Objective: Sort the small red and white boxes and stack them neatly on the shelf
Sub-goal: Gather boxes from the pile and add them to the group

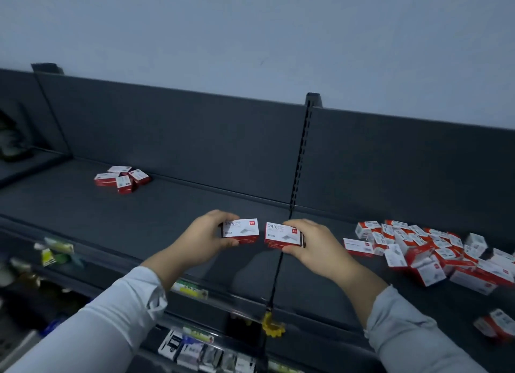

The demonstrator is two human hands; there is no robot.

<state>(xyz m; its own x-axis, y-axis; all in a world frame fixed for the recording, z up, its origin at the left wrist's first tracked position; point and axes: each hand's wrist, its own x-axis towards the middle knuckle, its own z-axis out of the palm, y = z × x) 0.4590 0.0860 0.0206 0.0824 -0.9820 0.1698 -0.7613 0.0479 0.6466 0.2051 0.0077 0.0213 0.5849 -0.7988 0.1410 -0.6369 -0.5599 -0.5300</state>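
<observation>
While my left hand [204, 240] pinches one box [241, 230] and my right hand [312, 245] a second box [282, 234], fingers curled round the outer ends, just above the shelf [167, 219], both seem light, stiff, slightly slick card, best held across the short sides.

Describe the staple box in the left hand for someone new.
On the dark shelf, look above the front middle. The left hand pinches the left box; its twin, the right box, is in the right hand, nearer the loose pile.
</observation>
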